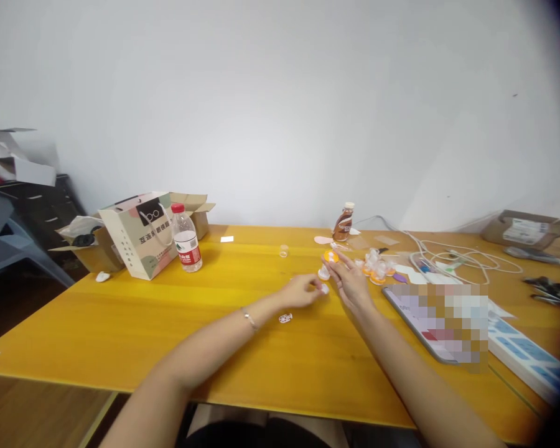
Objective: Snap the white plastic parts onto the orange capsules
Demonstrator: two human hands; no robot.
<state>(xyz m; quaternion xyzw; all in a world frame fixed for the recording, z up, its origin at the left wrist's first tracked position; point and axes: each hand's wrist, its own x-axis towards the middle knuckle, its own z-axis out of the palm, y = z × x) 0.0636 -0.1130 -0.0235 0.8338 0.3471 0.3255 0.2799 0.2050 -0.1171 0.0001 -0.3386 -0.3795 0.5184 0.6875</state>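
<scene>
My right hand [353, 285] is closed on a small round orange-and-white piece [330, 256], held at its fingertips over the table. Just beneath that piece is a small whitish cup-like part [323, 273]; whether the hand touches it I cannot tell. Close by on the left, my left hand [302, 291] pinches a small white piece [325, 289], too small to name. A spotted white cutout [285, 318] lies on the table below my left hand. Beyond the hands stands a small clear round container [284, 251]. Clear and orange small parts [377, 266] are heaped right of my right hand.
On the yellow table [242, 386], a paper bag [142, 239] and a water bottle [186, 239] stand left. A brown drink bottle [343, 223] is at the back. A tablet [429, 323], white cable [466, 249], blue-white box [527, 354] and cardboard box [525, 229] occupy the right.
</scene>
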